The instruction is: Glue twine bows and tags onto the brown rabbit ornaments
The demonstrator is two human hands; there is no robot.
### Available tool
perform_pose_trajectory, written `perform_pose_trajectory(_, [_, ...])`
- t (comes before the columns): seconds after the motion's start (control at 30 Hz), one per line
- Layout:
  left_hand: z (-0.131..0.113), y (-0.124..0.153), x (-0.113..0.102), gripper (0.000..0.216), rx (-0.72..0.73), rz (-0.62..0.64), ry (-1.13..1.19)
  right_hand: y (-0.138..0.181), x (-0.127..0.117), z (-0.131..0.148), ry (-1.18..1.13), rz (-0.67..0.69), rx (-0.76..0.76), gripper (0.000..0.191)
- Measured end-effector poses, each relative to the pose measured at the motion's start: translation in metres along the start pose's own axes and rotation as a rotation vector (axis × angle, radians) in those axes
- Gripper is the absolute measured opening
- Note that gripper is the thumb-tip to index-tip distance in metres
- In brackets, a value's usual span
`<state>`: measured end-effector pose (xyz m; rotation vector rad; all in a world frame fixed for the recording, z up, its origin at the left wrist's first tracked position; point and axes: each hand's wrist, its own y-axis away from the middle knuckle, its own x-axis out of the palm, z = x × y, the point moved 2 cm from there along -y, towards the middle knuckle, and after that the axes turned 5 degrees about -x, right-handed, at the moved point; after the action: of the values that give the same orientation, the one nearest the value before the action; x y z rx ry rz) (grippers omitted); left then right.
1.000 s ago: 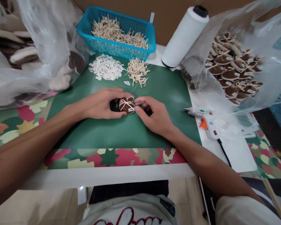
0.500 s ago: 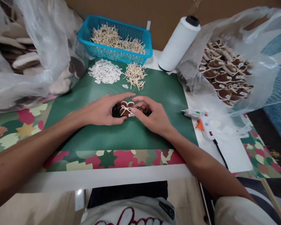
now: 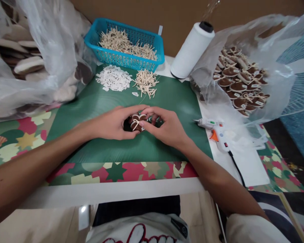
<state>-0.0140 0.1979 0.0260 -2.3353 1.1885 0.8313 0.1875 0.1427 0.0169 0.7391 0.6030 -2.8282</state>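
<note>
A small brown heart-shaped piece [image 3: 136, 122] with a cream bow sits between both hands over the green mat [image 3: 167, 98]. My left hand [image 3: 111, 122] cups it from the left, fingers curled round it. My right hand [image 3: 164, 126] pinches its right side with thumb and forefinger, and something dark shows under its fingers. A thin thread runs from the piece up toward the white thread spool [image 3: 190, 50].
A blue basket [image 3: 124, 59] of cream bows stands at the back, with a pile of white labels [image 3: 114, 78] and loose bows [image 3: 145, 81] before it. A glue gun [image 3: 215, 130] lies right. Plastic bags hold finished hearts [image 3: 240, 84] right and felt pieces [image 3: 22, 64] left.
Both hands closed in tighter on the heart piece, the fingertips now meeting above it. The view shifted slightly, so the table contents sit lower in the picture.
</note>
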Motion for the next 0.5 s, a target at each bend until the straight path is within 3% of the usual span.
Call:
perform_pose_trajectory(0.2, [0.0038, 0.0015, -0.0007, 0.081, -0.041, 0.033, 0.048, -0.0003, -0.0045, -0.0008, 0.011, 0.017, 0.006, 0.016])
perform_pose_trajectory(0.5, [0.0072, -0.0001, -0.0001, 0.074, -0.04, -0.01, 0.126, -0.0005, -0.0089, -0.0001, 0.002, 0.005, -0.01, 0.017])
